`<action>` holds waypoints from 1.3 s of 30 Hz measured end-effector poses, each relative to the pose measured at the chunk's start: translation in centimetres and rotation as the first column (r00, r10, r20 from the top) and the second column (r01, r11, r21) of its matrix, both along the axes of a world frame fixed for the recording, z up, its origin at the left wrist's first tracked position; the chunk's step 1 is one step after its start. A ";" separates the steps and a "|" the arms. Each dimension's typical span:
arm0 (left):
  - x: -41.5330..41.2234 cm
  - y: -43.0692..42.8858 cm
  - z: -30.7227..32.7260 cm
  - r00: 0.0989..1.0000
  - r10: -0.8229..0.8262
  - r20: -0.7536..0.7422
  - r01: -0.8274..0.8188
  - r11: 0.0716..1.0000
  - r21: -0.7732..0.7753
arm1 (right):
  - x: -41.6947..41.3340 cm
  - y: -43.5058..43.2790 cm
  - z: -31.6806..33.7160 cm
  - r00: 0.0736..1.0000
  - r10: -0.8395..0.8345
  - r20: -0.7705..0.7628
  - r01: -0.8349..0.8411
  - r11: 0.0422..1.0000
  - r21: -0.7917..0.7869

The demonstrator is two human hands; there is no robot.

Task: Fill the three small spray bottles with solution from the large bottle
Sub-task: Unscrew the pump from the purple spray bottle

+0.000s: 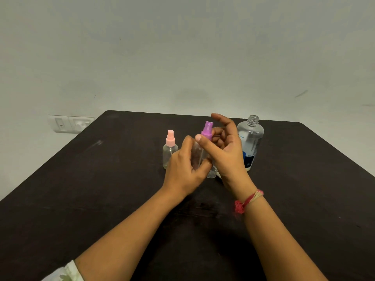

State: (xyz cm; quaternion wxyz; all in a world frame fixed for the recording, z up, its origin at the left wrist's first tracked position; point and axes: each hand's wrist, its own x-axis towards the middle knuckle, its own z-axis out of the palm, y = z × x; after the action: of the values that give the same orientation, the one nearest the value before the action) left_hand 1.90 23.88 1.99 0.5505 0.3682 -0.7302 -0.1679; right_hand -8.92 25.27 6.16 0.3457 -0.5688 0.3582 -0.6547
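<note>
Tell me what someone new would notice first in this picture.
Mid-table, the left hand grips a clear spray bottle while the right hand pinches its purple cap. A pink-capped bottle stands just left of them, and the large bottle, uncapped, stands at their right.

The head camera looks forward and down, close over the table (85, 179).

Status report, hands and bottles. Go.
Left hand grips small clear plastic bottle; right hand pinches its purple spray cap. Large clear plastic bottle uncapped behind. No obstruction.
</note>
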 end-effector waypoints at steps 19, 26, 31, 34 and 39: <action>0.1 -0.1 0.0 1.000 -0.001 0.013 0.001 1.000 -0.001 | 0.0 0.3 0.4 0.997 0.031 0.076 -0.031 1.000 0.000; 0.1 0.0 0.1 1.000 -0.009 -0.005 0.009 1.000 -0.004 | -0.1 0.4 0.5 0.996 0.030 -0.079 -0.031 0.999 -0.010; 0.3 -0.1 0.0 1.000 0.009 0.012 -0.009 1.000 -0.014 | -0.5 0.0 0.3 0.997 -0.020 -0.073 0.019 1.000 -0.017; 0.2 -0.2 0.0 1.000 -0.002 0.010 0.002 1.000 -0.006 | -0.6 0.2 0.6 0.999 0.052 0.014 -0.051 0.999 -0.010; 0.1 -0.2 0.0 1.000 -0.005 -0.009 0.005 1.000 -0.008 | -0.9 0.2 1.2 0.982 0.030 0.186 -0.028 0.999 -0.014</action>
State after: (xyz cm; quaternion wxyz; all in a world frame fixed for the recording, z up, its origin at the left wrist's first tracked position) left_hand 2.02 23.64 1.95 0.5549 0.3636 -0.7291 -0.1682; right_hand -9.85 25.50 7.32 0.3841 -0.5123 0.3121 -0.7019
